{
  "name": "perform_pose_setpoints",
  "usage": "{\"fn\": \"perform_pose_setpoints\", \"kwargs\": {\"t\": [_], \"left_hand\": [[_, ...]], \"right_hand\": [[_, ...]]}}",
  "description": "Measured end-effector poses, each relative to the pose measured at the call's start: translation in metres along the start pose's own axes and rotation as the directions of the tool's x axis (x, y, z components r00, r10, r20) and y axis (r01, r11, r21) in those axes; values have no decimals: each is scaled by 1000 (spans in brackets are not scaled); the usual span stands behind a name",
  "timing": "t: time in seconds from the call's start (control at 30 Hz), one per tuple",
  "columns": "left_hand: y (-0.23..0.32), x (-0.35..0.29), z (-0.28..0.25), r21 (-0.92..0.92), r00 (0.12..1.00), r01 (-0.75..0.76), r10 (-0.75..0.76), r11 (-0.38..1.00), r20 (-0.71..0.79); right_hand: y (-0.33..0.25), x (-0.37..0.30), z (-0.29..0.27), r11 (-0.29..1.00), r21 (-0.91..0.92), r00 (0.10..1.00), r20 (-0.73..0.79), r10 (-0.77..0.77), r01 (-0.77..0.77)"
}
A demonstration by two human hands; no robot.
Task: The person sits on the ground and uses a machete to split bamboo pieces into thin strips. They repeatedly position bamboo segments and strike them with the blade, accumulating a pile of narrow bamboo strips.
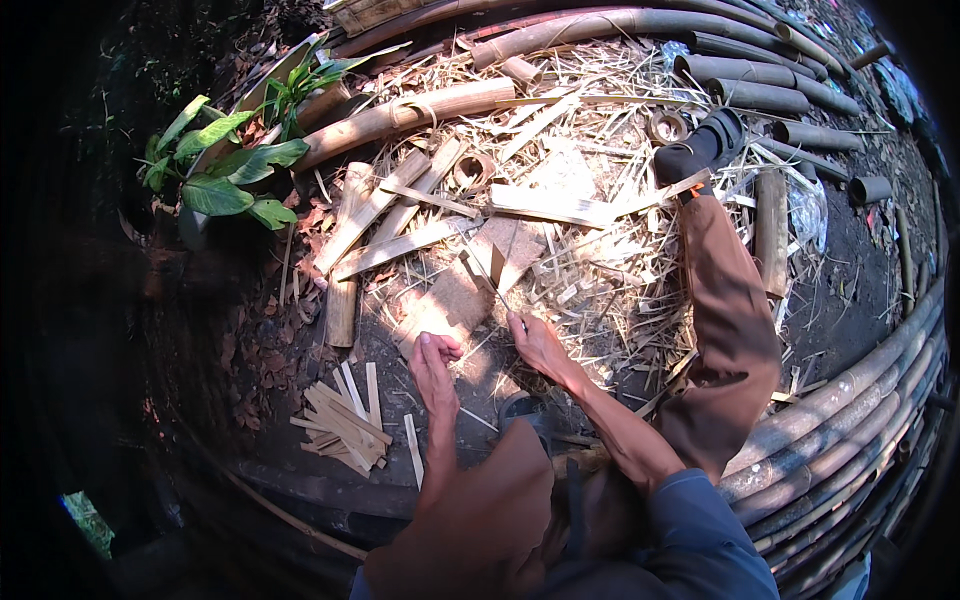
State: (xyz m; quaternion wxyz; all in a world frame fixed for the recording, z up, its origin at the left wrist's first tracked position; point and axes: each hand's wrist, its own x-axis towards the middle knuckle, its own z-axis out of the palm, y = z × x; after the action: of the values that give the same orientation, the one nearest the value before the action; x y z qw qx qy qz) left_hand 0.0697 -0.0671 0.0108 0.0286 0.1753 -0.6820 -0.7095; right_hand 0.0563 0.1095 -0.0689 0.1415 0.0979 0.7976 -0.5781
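One knife, gripped in the right hand, points over the brown board; a slip could cut the left hand, loosely half-open beside that board.

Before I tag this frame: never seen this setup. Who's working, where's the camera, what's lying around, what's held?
No machine: a person working bare-handed. The one picture comes from a wide fisheye camera on the head, looking down, so straight edges bend near the rim. The right hand has what looks like a blade in its grip; the left hand is loosely curled, with nothing visible in it. On the ground lie pale shavings, split bamboo pieces and, to the left hand's lower left, a pile of thin slats.
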Motion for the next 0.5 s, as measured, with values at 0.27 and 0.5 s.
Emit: {"fn": "perform_pose_setpoints", "kwargs": {"t": [0.27, 0.5], "left_hand": [[41, 51, 50, 413, 972, -231, 188, 881, 143], [47, 50, 38, 475, 973, -229, 194, 849, 123]], "right_hand": [[-19, -20, 6, 991, -37, 988, 72, 134, -131], [23, -40, 24, 998, -38, 997, -48, -52, 50]]}}
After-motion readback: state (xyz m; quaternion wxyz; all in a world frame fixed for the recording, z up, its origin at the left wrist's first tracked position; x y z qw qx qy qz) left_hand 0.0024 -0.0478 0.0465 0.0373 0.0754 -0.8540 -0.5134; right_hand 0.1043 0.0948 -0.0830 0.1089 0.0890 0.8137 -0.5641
